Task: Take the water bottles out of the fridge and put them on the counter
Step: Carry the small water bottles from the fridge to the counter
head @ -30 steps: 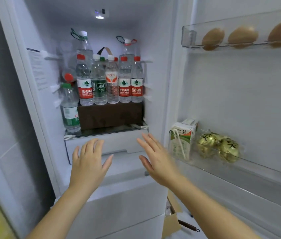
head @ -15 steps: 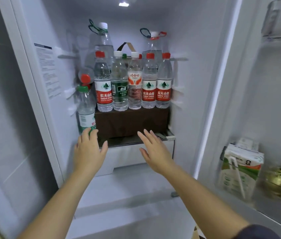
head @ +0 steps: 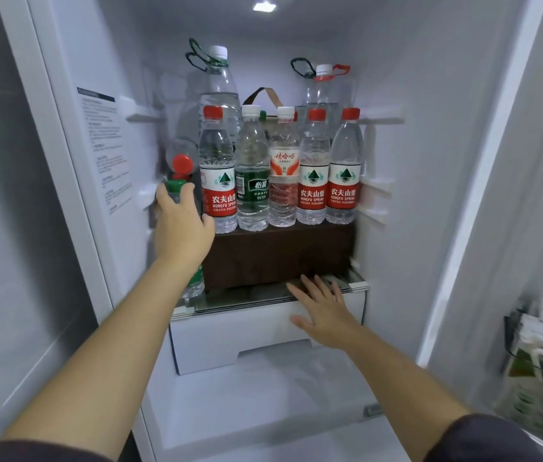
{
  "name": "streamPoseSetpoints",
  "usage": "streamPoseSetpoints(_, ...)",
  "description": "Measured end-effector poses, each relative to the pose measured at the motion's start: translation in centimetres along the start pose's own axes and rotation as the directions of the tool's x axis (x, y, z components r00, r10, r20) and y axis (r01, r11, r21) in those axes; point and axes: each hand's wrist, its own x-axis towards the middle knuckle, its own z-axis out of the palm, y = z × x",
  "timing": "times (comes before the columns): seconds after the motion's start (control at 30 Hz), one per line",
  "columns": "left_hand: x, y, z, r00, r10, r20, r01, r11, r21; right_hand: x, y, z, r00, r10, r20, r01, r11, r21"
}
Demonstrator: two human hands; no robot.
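- Standing on the glass shelf (head: 246, 300), in the slot between the fridge wall (head: 130, 168) and the brown box (head: 280, 255), the green-capped bottle (head: 176, 186) has the left hand (head: 181, 225) against its shoulder. Fingers sit either side of the neck; I cannot tell whether they have clamped.
- A loose hold could let it slip when lifted.
- Just above its cap, a red-capped bottle (head: 181, 163) points outward; a straight upward pull would likely knock it.
- The hand's thumb side is just beside the end bottle (head: 218, 181) of the row on the box, which could topple into its neighbours.
- The right hand (head: 325, 315), spread and holding nothing near the drawer (head: 230, 338), steadies none of them.
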Motion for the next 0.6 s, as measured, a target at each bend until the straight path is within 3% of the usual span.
streamPoseSetpoints(0.27, 2.4, 0.0, 1.1, 0.993, -0.1, 0.057, 0.099, 0.995, 0.029, 0.2, 0.1, -0.3, 0.999, -0.007, 0.041, 0.008, 1.0, -0.012)
streamPoseSetpoints(0.6, 1.2, -0.1, 0.7, 0.998, -0.058, 0.031, 0.055, 0.994, 0.091, 0.2, 0.2, -0.5, 0.999, -0.014, 0.05, 0.015, 1.0, -0.023)
